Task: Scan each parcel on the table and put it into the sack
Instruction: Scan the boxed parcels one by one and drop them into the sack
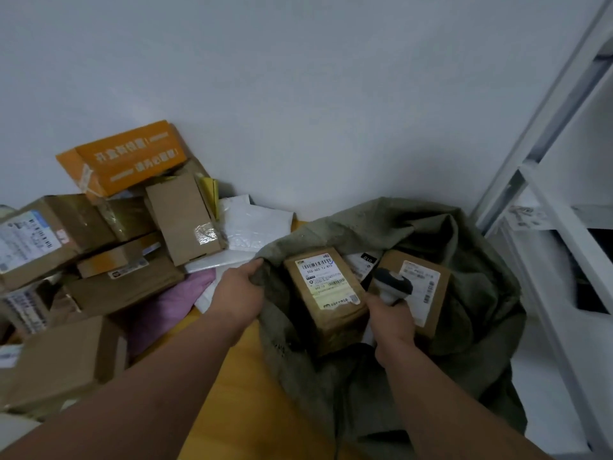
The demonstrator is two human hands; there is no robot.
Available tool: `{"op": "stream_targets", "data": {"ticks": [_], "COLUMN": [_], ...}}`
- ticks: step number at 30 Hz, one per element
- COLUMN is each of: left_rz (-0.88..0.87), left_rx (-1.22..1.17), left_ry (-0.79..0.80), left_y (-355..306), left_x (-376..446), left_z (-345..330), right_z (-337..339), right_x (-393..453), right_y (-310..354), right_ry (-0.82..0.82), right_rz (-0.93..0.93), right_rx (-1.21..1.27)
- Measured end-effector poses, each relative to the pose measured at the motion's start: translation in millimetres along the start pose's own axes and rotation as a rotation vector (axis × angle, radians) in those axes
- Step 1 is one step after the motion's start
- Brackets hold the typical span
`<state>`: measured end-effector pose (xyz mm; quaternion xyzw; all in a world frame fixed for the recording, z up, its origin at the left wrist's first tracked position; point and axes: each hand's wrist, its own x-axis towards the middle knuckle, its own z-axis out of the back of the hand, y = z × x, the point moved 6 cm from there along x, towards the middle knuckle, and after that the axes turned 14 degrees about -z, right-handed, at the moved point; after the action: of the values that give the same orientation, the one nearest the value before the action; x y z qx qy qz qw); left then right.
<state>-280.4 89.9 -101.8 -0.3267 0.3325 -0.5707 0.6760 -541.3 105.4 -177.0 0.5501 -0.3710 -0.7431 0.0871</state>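
The right hand [393,318] is hiding the scanner [394,285] grip, the sack [464,260] is covering 2 boxes' lower parts, and the far-left parcel [30,240] is getting cut off by the edge.

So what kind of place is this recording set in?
Probably a small parcel sorting room: labelled boxes piled on a table, a green sack holding parcels, a scanner in the right hand.

A plain pale grey-white wall [298,78] fills the upper half of the view, evenly and rather dimly lit. Below it shows a strip of yellow-orange table [238,376]. On the right stands a white metal shelving unit [544,180]; a dark item on its lower shelf is too blurred to identify.
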Motion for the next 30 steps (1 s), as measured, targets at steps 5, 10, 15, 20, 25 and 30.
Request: {"op": "stream_targets", "data": {"ticks": [5,10,15,20,25,30], "left_rz": [-0.018,-0.06,-0.085,-0.264,-0.502,-0.662], "left_rx": [0.122,0.135,0.122,0.432,0.731,0.855], "left_ry": [-0.017,-0.005,0.02,0.104,-0.066,0.101], "left_y": [6.2,5.3,8.8,-4.7,-36.5,-41.7], "left_x": [6.2,10.8,9.2,2.1,-41.2,-58.8], "left_z": [10.1,5.2,-5.2,-15.9,-10.4,-12.0], "right_z": [10.5,15.6,25.7,47.7,63.9,55.9], "right_x": [4.4,-6.8,-18.2,-26.5,-48.6,-85.8], "right_y": [-2.7,-27.2,-49.2,-64.8,-63.9,-52.1], "right_ry": [-0.038,-0.003,0.08,0.048,0.028,0.07], "right_rz": [-0.001,-0.046,-0.085,-0.085,-0.026,0.113], "right_rx": [-0.117,-0.194,-0.291,-0.341,-0.078,0.024]}}
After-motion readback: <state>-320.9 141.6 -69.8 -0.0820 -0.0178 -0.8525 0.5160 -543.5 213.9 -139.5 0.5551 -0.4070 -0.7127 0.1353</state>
